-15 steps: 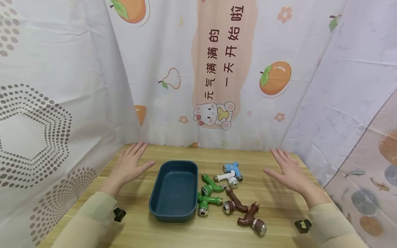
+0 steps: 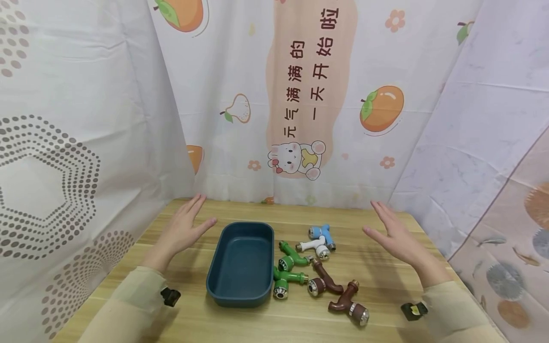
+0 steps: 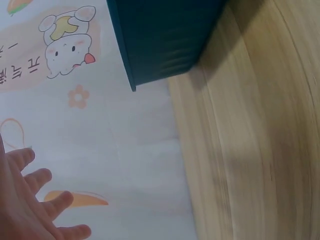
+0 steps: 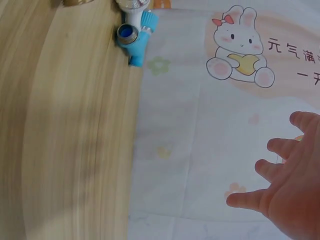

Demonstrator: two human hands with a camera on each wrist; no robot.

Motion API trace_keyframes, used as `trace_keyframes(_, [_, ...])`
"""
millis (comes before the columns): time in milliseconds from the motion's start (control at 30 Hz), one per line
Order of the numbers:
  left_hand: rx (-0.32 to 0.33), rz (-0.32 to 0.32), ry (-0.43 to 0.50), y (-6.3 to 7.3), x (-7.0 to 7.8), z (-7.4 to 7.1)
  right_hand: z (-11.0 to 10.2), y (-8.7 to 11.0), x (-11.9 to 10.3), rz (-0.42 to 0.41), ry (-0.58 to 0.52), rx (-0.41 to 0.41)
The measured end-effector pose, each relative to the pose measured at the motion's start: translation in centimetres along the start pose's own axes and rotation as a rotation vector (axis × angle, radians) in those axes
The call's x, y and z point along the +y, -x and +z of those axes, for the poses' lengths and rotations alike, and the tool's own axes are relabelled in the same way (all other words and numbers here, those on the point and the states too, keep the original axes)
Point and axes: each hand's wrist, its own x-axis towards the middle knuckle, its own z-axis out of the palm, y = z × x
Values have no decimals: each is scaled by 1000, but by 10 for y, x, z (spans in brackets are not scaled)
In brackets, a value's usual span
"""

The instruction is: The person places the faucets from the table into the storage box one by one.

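My left hand (image 2: pixel 182 231) hovers left of a dark blue tray (image 2: pixel 210 281), fingers straight and holding nothing. On the other side, my right hand (image 2: pixel 396 238) is raised over the table's right part, fingers extended and nothing in them. Between the tray and that hand lie several plastic taps. A blue tap (image 2: pixel 327 234) and a white tap (image 2: pixel 310 244) are at the back. One green tap (image 2: pixel 296 259) lies in front of them, another green tap (image 2: pixel 289 276) beside the tray's right wall. Two brown taps, one brown tap (image 2: pixel 330 281) and another brown tap (image 2: pixel 345 300), are nearest the front.
The wooden table (image 2: pixel 300 324) ends at a printed curtain (image 2: pixel 223 171) behind it. More curtains hang on the left (image 2: pixel 141 119) and right (image 2: pixel 463 143). Small black devices sit at both wrists, such as the left device (image 2: pixel 170 296).
Both hands have shifted slightly inward, the left to the right and the right to the left, turning a little more edge-on. The tray and taps stay in place.
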Motion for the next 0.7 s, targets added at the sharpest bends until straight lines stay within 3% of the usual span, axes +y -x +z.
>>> trace_keyframes(700, [8,-78,216,3,13,5,13,-12,-18,-35,-163,35])
